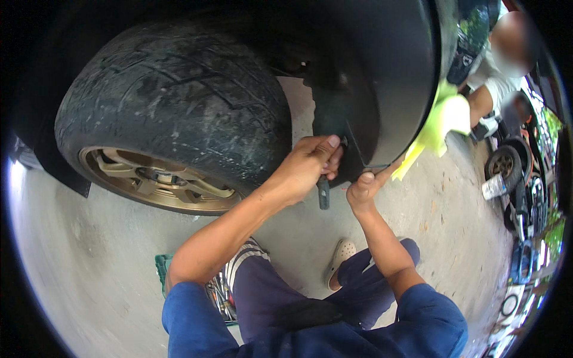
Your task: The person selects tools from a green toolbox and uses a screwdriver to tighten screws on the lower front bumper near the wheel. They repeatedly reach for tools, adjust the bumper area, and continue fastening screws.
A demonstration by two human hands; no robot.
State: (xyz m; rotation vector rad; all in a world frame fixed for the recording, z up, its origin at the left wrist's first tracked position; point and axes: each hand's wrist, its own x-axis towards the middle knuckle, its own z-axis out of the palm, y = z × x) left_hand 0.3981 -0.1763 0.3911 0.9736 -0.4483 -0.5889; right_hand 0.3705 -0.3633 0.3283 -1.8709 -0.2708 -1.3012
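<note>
My left hand (313,164) is closed around a dark-handled tool (323,194), whose handle end sticks out below my fingers. The tool's upper end is at the dark wheel-arch liner (331,107), beside the rear edge of the black bumper (400,77). It looks like a ratchet, but my fingers cover most of it. My right hand (365,190) is at the bumper's lower corner, thumb raised and a finger stretched along the underside. Its other fingers are partly hidden. Left of my hands stands a large worn tire (173,101) on a bronze-coloured wheel rim (161,179).
Yellow-green sheeting (439,125) hangs at the bumper's outer side. By my left leg lies a green case (162,268) with metal tools (221,297). Another person (492,77) is at the upper right. Along the right stand a loose wheel (504,168) and a white container (493,187).
</note>
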